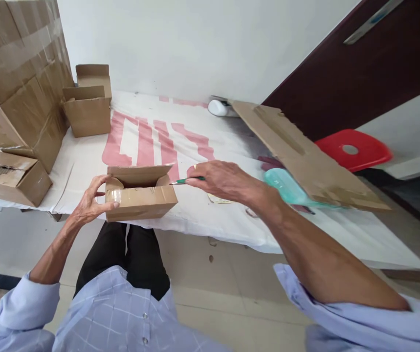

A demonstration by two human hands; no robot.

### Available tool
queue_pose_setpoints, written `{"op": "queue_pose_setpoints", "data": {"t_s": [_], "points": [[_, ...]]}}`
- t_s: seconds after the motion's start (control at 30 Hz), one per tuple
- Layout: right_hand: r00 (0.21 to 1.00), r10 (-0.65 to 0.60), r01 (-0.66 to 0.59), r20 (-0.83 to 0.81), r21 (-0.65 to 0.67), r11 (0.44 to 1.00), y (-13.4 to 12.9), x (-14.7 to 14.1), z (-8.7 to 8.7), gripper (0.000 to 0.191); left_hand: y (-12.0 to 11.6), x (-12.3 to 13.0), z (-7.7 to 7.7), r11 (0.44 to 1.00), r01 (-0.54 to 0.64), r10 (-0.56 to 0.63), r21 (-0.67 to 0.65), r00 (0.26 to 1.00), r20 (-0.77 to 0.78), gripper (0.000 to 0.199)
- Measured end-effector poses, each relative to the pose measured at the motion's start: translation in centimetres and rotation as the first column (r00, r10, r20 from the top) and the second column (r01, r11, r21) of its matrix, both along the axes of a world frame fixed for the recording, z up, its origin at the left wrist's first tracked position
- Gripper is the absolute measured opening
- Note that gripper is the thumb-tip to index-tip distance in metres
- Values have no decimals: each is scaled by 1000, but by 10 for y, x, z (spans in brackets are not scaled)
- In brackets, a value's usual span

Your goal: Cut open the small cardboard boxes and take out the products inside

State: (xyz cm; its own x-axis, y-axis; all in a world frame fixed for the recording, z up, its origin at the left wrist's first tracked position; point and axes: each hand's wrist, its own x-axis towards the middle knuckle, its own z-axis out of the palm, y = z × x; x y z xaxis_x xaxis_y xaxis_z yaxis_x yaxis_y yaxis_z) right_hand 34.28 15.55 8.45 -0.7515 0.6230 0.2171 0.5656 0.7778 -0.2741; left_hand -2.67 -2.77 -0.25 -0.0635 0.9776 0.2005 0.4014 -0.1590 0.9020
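Observation:
A small brown cardboard box [142, 205] lies at the front edge of the cloth-covered table, its top open and one flap standing up at the back. My left hand [94, 201] grips its left end, thumb on the front face and fingers behind. In my right hand [222, 180] is a slim green-handled tool [181, 181] with a thin tip, held just at the box's upper right corner. Whether that tip is a blade cannot be made out. Clear tape shines on the box's front left. The box's inside is mostly in shadow.
Tall taped cartons [30, 98] stand at the left, with a closed box [8, 176] before them and open boxes [88, 115] beside them. On the right are a cardboard sheet [305, 151], a teal plastic item [285, 185], a white bottle [217, 108] and a red stool [367, 150].

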Motion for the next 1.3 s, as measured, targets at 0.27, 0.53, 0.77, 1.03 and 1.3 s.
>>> {"op": "queue_pose_setpoints", "data": {"t_s": [0.27, 0.53, 0.77, 1.03, 1.3], "points": [[896, -444, 444, 19, -100, 890, -28, 43, -121, 27, 3, -7, 10, 997, 66, -70, -43, 991, -113, 121], [872, -270, 250, -409, -103, 963, -30, 4, -117, 36, 4, -18, 21, 981, 141, -156, -134, 982, -111, 138], [907, 248, -211, -340, 144, 967, -82, -38, -46, 18, 3, -15, 25, 985, 28, -40, -173, 997, -66, 88], [905, 333, -306, -265, 139, 942, -109, -34, -56, 26, 4, -20, 12, 959, 249, -247, -133, 969, 29, 152], [988, 110, -116, -112, -57, 992, -88, -66, -50, 7, -6, -27, -1, 955, 274, -270, -114, 962, 52, 153]]}}
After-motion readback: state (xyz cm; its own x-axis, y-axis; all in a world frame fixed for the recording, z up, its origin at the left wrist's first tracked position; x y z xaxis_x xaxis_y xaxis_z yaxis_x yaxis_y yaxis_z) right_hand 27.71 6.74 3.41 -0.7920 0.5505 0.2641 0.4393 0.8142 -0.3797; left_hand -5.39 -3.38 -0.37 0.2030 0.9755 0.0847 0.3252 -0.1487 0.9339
